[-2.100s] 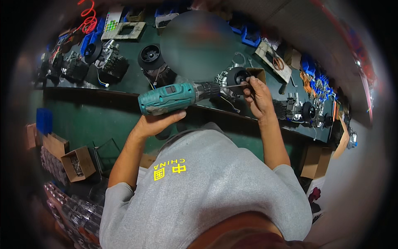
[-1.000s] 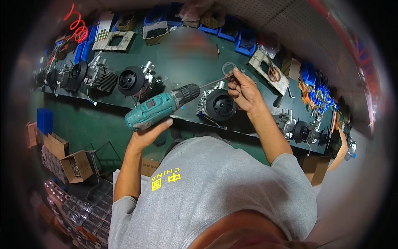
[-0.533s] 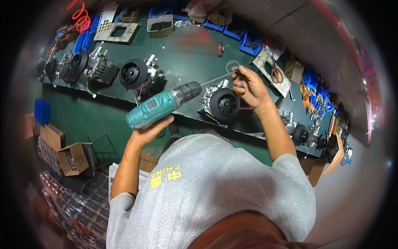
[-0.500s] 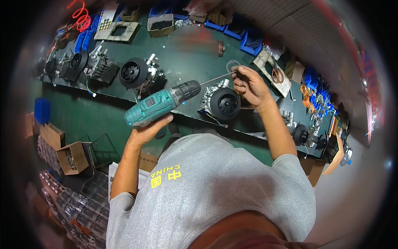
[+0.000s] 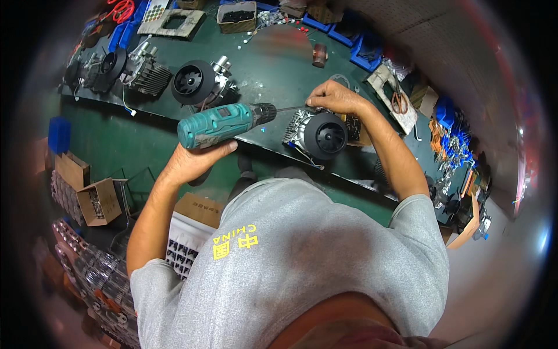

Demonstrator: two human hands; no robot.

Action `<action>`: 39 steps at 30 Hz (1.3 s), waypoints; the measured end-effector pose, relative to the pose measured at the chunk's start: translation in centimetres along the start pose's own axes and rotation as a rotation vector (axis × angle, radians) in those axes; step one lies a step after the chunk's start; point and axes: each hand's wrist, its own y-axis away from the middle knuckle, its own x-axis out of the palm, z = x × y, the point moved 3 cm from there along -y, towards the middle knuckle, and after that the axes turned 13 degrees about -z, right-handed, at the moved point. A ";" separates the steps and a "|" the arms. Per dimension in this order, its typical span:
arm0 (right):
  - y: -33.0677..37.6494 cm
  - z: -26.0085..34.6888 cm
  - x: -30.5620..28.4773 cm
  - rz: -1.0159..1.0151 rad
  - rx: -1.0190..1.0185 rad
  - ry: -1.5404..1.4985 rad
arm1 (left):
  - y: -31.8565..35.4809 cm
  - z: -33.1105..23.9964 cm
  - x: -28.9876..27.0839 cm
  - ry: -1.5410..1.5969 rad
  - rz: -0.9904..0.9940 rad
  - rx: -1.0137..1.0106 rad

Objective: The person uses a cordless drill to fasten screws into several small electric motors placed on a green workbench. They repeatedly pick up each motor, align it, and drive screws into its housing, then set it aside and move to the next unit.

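My left hand (image 5: 200, 158) is wrapped around a teal cordless drill (image 5: 216, 124), held level above the bench's near edge. From its black chuck a long thin driver bit (image 5: 289, 109) points right. The fingers of my right hand (image 5: 337, 98) are pinched at the bit's far end; whether a small part is between them is hidden. Just below those fingers, a silver finned motor unit with a black fan wheel (image 5: 326, 136) stands on the green bench. A flat ring-shaped metal plate (image 5: 340, 79) lies behind my right hand.
More fan motor units (image 5: 195, 82) line the bench's left side. At the back are blue bins (image 5: 365, 52), a box of black parts (image 5: 237, 17) and a hammer-like head (image 5: 319, 55). Scissors (image 5: 399, 103) rest on a board at right. Cardboard boxes (image 5: 99, 201) stand below the bench at left.
The drill has swung to a flatter angle. My right hand has come left and lower with the bit's tip, close over the motor unit, its palm now turned down.
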 end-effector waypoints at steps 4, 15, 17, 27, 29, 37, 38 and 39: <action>-0.3 -0.5 0.8 0.070 -0.021 0.016 | -0.5 -0.6 0.0 0.008 0.055 -0.043; 0.4 -0.6 0.9 0.076 0.061 -0.089 | -1.9 -4.1 0.3 -0.131 0.113 0.118; 0.6 -1.2 0.9 0.060 0.093 -0.115 | -2.3 -5.0 0.5 -0.263 0.122 0.176; 0.7 -1.9 0.9 0.053 0.083 -0.126 | -3.2 -9.5 1.3 -0.574 0.200 0.278; 0.7 -1.8 0.9 0.059 0.080 -0.153 | -3.4 -9.7 1.4 -0.592 0.210 0.265; 1.2 -1.3 1.1 0.073 0.066 -0.186 | -3.4 -10.8 1.9 -0.633 0.228 0.340; 1.2 -1.2 1.1 0.062 0.072 -0.205 | -3.5 -11.3 2.0 -0.654 0.236 0.343; 1.2 -1.0 1.0 0.053 0.078 -0.220 | -3.7 -11.6 2.1 -0.674 0.242 0.345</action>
